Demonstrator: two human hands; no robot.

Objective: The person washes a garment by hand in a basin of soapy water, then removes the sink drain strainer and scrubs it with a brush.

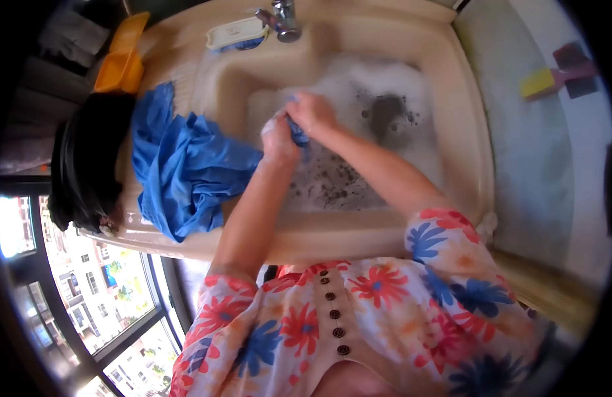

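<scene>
My left hand and my right hand are close together over the sink basin, both closed on a wet blue cloth. Only a small part of this cloth shows between and below my fingers. Soap suds cling to my left hand. Beneath my hands, the basin is filled with dark water under white foam. A crumpled blue garment lies on the ledge left of my left forearm. Whether it joins the cloth in my hands is hidden by that arm.
A chrome tap stands at the back, beside a white soap dish. At the left are an orange box with its lid up and a black garment over the edge. A wall bears a colored holder at right.
</scene>
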